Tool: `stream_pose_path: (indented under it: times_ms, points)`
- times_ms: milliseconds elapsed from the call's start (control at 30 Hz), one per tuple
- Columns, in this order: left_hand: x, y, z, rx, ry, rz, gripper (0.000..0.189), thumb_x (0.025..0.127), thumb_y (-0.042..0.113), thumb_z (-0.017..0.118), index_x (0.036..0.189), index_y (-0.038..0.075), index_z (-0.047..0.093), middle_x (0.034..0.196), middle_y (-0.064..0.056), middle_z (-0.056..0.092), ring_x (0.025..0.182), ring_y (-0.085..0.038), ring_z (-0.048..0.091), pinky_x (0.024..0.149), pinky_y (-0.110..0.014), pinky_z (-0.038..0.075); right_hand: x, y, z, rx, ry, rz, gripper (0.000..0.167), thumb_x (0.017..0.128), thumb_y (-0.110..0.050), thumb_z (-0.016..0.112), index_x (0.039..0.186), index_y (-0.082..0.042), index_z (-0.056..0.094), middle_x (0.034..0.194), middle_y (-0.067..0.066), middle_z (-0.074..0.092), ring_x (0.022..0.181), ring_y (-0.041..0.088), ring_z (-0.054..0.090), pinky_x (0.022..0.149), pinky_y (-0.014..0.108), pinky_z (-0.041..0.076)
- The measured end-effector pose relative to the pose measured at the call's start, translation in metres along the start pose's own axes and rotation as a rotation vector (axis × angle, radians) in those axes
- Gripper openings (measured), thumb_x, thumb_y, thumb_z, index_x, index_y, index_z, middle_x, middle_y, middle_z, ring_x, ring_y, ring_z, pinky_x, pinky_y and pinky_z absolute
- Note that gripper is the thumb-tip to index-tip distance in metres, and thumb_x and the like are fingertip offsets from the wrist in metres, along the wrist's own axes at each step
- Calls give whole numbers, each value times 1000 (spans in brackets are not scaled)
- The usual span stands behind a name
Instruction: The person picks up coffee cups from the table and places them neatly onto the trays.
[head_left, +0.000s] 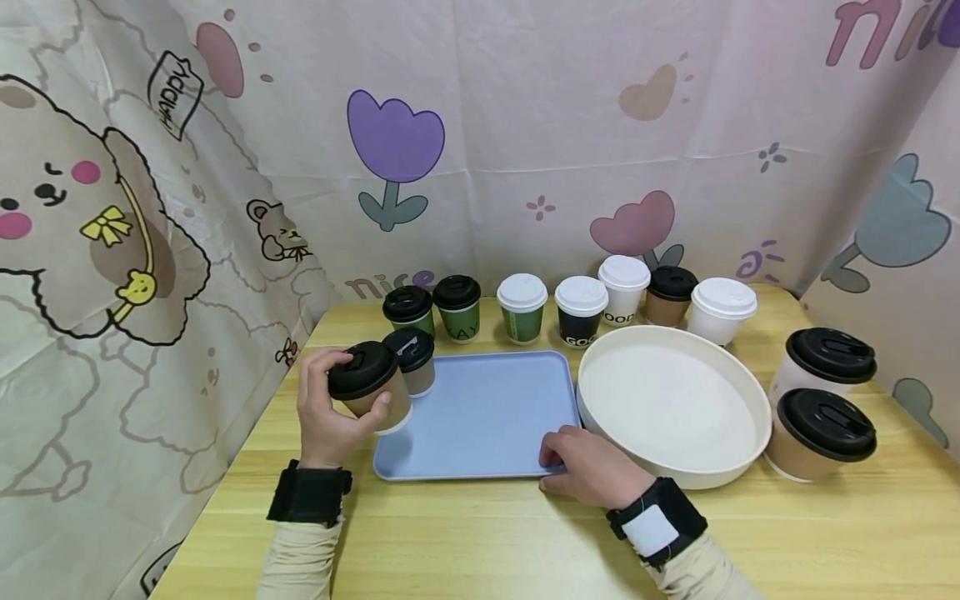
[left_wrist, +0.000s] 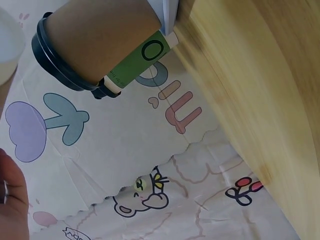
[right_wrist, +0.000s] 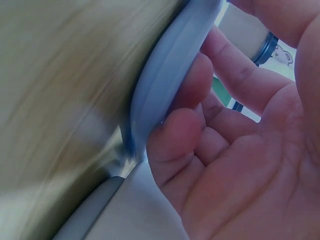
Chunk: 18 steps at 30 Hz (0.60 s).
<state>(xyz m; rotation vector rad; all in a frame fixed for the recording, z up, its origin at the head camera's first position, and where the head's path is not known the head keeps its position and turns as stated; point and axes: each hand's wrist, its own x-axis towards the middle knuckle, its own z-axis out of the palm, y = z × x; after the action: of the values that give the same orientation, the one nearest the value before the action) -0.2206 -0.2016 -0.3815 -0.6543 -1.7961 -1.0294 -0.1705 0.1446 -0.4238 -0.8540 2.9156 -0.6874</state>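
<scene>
My left hand (head_left: 326, 412) grips a brown paper cup (head_left: 375, 396) with a black lid, tilted slightly, over the left end of the light-blue tray (head_left: 487, 417). In the left wrist view only part of that hand (left_wrist: 12, 195) shows. A smaller brown cup (head_left: 420, 379) with a black lid stands just behind the held cup, at the tray's back left corner. My right hand (head_left: 592, 467) pinches the tray's front right corner. The right wrist view shows its curled fingers (right_wrist: 182, 127) against the tray's rim (right_wrist: 165, 75).
A round cream tray (head_left: 675, 400) sits right of the blue one. Along the back stand several lidded cups, among them a green cup (head_left: 459, 321) and a black cup (head_left: 577, 321). Two large black-lidded cups, one brown (head_left: 806, 450), stand at the right. A printed cloth (head_left: 510, 108) hangs behind.
</scene>
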Motion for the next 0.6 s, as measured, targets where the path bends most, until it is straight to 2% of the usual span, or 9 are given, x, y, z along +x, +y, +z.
stream_pose_path:
  times_ms: [167, 300, 433, 600]
  points:
    - [-2, -1, -2, -16, -53, -36, 65, 69, 26, 76, 113, -16, 53, 118, -32, 51, 110, -40, 48, 104, -22, 36, 0, 0, 1, 0, -2, 1, 22, 84, -24, 86, 90, -15, 67, 85, -5, 58, 78, 9, 55, 72, 32, 50]
    - [-7, -14, -2, -9, -91, -56, 67, 66, 25, 78, 115, -15, 53, 119, -34, 50, 109, -42, 48, 104, -21, 35, 0, 0, 0, 5, -5, 3, 22, 84, -24, 86, 91, -15, 67, 85, -5, 58, 78, 9, 55, 72, 32, 50]
    - [-15, -32, -3, 5, -135, -86, 70, 63, 23, 80, 119, -9, 54, 123, -31, 50, 112, -36, 49, 104, -21, 35, 0, 1, 0, 8, -4, 5, 22, 84, -24, 86, 91, -15, 67, 86, -6, 58, 78, 9, 55, 72, 32, 50]
    - [-15, -34, -7, 7, -187, -117, 70, 61, 20, 84, 121, -2, 56, 126, -23, 53, 115, -29, 50, 104, -22, 35, 0, 1, 0, 12, -9, 10, 21, 84, -24, 85, 91, -15, 67, 86, -6, 59, 78, 8, 55, 72, 32, 49]
